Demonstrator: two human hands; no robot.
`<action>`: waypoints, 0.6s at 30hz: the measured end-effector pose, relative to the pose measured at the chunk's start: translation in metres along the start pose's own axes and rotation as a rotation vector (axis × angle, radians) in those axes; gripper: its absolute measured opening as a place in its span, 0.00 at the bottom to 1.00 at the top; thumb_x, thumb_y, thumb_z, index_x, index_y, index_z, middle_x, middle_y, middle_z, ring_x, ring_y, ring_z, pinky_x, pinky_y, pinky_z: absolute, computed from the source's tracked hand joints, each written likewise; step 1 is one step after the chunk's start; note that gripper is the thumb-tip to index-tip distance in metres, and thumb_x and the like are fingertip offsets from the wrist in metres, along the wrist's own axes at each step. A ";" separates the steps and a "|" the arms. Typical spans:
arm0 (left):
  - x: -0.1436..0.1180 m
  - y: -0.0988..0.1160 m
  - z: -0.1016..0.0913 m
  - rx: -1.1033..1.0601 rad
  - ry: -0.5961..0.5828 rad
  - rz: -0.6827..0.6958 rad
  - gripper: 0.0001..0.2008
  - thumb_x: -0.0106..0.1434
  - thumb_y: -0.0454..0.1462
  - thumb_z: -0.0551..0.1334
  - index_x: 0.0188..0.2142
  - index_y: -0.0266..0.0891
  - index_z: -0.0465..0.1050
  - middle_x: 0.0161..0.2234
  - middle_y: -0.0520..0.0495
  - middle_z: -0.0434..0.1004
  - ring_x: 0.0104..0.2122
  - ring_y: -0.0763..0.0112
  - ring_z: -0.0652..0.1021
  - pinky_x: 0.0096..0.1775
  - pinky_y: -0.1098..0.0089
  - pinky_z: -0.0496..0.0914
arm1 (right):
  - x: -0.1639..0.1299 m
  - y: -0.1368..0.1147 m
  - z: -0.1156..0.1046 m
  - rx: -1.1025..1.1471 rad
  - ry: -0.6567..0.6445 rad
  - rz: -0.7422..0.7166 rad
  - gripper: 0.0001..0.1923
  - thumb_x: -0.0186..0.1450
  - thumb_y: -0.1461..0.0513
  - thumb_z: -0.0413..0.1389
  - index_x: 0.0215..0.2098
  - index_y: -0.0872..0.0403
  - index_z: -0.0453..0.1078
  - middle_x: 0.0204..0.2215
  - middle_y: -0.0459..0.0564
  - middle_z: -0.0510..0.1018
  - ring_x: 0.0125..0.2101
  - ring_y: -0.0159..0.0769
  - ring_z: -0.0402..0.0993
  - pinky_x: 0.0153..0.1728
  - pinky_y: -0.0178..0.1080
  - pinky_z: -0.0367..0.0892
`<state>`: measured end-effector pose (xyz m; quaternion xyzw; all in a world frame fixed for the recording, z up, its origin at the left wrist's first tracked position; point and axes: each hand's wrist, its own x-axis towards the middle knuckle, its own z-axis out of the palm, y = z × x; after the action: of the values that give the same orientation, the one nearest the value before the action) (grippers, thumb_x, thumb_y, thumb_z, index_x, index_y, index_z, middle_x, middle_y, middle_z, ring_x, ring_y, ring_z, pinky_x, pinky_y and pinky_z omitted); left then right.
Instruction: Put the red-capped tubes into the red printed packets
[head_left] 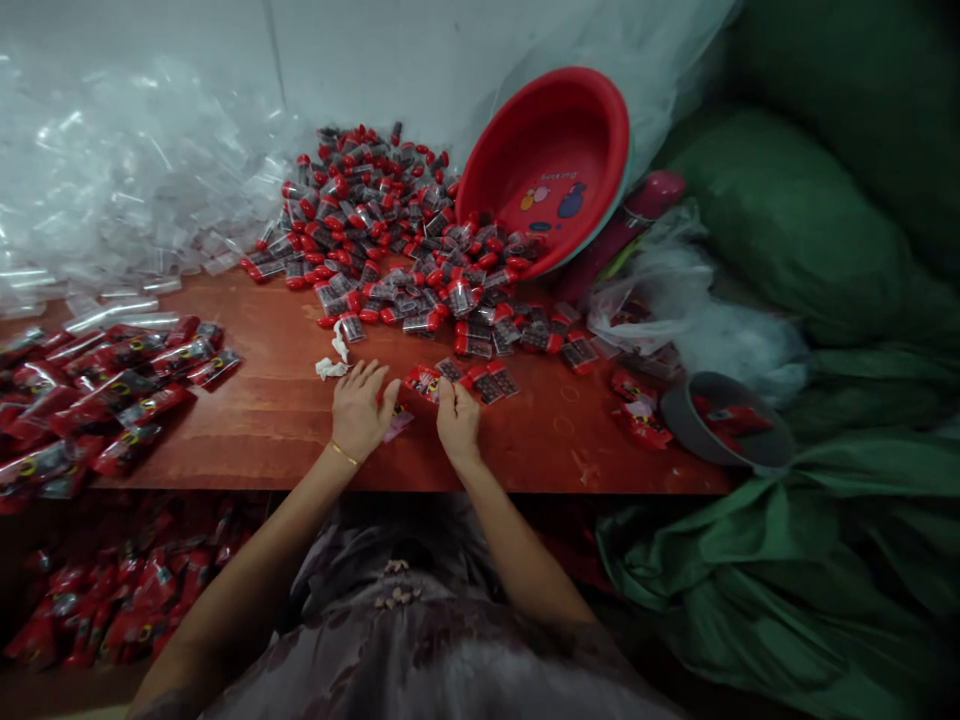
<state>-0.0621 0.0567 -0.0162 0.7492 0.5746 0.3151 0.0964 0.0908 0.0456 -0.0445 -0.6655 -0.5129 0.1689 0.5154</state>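
My left hand (pixel 361 408), with a gold bracelet at the wrist, lies palm down over the table with its fingers stretched out. Under its thumb side a small pinkish printed piece (pixel 399 422) shows in part. My right hand (pixel 457 418) is closed, thumb against fingers, on the edge of a small red printed packet (pixel 421 382). Just beyond that hand lie a few clear containers with red caps and dark contents (pixel 491 382). Crumpled white tissue (pixel 331 368) rests past my left fingertips.
A heap of red-capped containers (pixel 375 215) spreads before a tilted red basin (pixel 551 130). Clear plastic sleeves (pixel 135 170) pile at the left, above filled red packets (pixel 112 400). A grey bowl (pixel 686 410), plastic bag (pixel 690 290) and green sacks (pixel 787 210) stand right.
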 end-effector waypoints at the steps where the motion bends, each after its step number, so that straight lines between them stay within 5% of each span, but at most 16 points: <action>1: -0.003 0.003 -0.006 -0.066 -0.009 -0.029 0.18 0.64 0.44 0.52 0.42 0.37 0.76 0.44 0.37 0.78 0.49 0.56 0.74 0.53 0.58 0.61 | -0.001 -0.003 -0.001 0.019 0.010 0.006 0.19 0.64 0.51 0.43 0.20 0.51 0.58 0.16 0.43 0.65 0.20 0.30 0.58 0.25 0.34 0.55; 3: -0.009 0.010 -0.015 -0.238 -0.057 -0.115 0.18 0.63 0.47 0.55 0.35 0.38 0.78 0.33 0.41 0.80 0.38 0.61 0.78 0.47 0.63 0.66 | -0.005 -0.011 0.000 0.088 -0.004 0.029 0.19 0.65 0.51 0.43 0.20 0.51 0.57 0.16 0.42 0.63 0.20 0.30 0.58 0.24 0.34 0.55; 6: -0.013 0.022 -0.018 -0.679 -0.130 -0.277 0.18 0.55 0.49 0.62 0.35 0.38 0.78 0.30 0.46 0.80 0.32 0.67 0.77 0.38 0.69 0.69 | -0.015 -0.023 0.004 0.185 -0.060 0.043 0.19 0.65 0.51 0.44 0.21 0.51 0.58 0.17 0.41 0.63 0.21 0.29 0.58 0.24 0.32 0.56; 9: -0.011 0.031 -0.012 -1.052 -0.100 -0.488 0.19 0.48 0.49 0.68 0.30 0.35 0.77 0.24 0.50 0.76 0.23 0.74 0.73 0.28 0.74 0.68 | -0.026 -0.033 0.009 0.209 -0.116 0.020 0.18 0.66 0.52 0.44 0.23 0.52 0.60 0.19 0.42 0.66 0.22 0.29 0.60 0.25 0.32 0.57; 12: -0.008 0.030 -0.009 -1.190 -0.042 -0.661 0.19 0.41 0.48 0.71 0.25 0.34 0.75 0.20 0.53 0.73 0.19 0.79 0.69 0.23 0.76 0.65 | -0.022 -0.033 0.003 0.183 -0.216 -0.050 0.20 0.68 0.52 0.41 0.26 0.53 0.64 0.21 0.44 0.69 0.23 0.30 0.64 0.27 0.33 0.60; 16: -0.006 0.020 -0.012 -1.253 -0.004 -0.773 0.20 0.36 0.46 0.74 0.23 0.34 0.73 0.18 0.54 0.71 0.17 0.81 0.68 0.19 0.78 0.62 | 0.022 -0.016 -0.022 -0.155 -0.356 -0.345 0.19 0.69 0.58 0.40 0.39 0.54 0.71 0.38 0.53 0.76 0.41 0.38 0.68 0.46 0.40 0.61; 18: -0.006 0.017 -0.014 -1.271 -0.004 -0.811 0.21 0.34 0.46 0.74 0.23 0.34 0.73 0.18 0.54 0.71 0.17 0.81 0.68 0.19 0.79 0.62 | 0.046 -0.006 -0.032 -0.465 -0.346 -0.308 0.15 0.66 0.59 0.46 0.44 0.56 0.71 0.46 0.57 0.74 0.48 0.45 0.64 0.51 0.47 0.57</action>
<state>-0.0572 0.0429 0.0014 0.2799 0.5128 0.5243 0.6195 0.1314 0.0676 -0.0126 -0.6415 -0.7122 0.0779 0.2744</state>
